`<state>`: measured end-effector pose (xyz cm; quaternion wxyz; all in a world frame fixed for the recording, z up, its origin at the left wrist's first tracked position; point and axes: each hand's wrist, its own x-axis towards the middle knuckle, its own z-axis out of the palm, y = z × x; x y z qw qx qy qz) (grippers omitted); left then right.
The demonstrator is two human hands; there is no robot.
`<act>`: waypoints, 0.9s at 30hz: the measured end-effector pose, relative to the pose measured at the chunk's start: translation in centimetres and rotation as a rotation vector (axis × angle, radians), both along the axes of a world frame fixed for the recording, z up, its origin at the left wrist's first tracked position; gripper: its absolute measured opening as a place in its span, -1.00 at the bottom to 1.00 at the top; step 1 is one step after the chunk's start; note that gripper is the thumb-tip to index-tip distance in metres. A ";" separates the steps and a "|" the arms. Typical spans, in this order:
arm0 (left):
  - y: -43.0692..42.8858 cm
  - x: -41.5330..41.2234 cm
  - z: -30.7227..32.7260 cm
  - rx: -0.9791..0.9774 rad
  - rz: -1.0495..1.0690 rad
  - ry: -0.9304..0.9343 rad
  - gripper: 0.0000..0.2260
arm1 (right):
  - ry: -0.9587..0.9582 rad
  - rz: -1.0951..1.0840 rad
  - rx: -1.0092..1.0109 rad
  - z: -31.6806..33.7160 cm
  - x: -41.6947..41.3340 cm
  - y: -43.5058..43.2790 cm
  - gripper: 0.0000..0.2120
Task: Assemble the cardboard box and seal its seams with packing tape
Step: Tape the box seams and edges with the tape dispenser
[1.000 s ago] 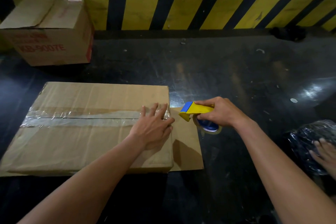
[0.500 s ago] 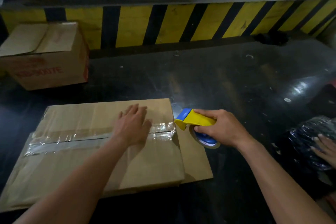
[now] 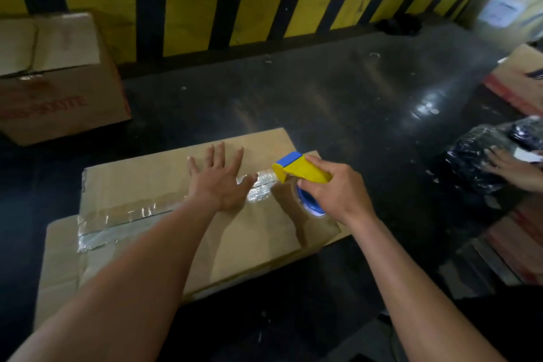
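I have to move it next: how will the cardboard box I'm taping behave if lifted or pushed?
The cardboard box lies low and flat, so it probably won't tip or roll. Its creased top suggests thin board that may sag if lifted by one edge. The glossy tape along the seam would likely be slick to grip.

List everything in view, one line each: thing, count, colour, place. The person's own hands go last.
cardboard box: 1, brown, on the floor, centre.
packing tape: 1 strip, clear, along the box's middle seam.
tape dispenser: 1, yellow and blue, at the seam's right end.
second box: 1, brown with red print, far left.
wrapped bundle: 1, black, right edge, under another person's hand.
striped barrier: 1, yellow and black, along the back.
floor: 1, dark, glossy.
left hand: 1, flat on the taped seam.
right hand: 1, grips the tape dispenser.
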<state>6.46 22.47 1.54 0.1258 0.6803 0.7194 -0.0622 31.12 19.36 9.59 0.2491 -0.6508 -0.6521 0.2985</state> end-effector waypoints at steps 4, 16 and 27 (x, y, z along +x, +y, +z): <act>-2.0 -0.3 0.5 0.001 0.029 -0.005 -0.26 | -0.046 0.021 0.064 -0.3 -1.5 -1.0 -0.47; 0.9 1.2 5.7 -0.011 0.407 -0.997 -0.68 | 0.005 0.131 0.141 -0.1 -0.1 0.3 -0.43; 4.5 2.0 7.3 -0.370 0.451 -1.562 -0.78 | 0.055 0.159 0.173 0.2 0.8 2.7 -0.42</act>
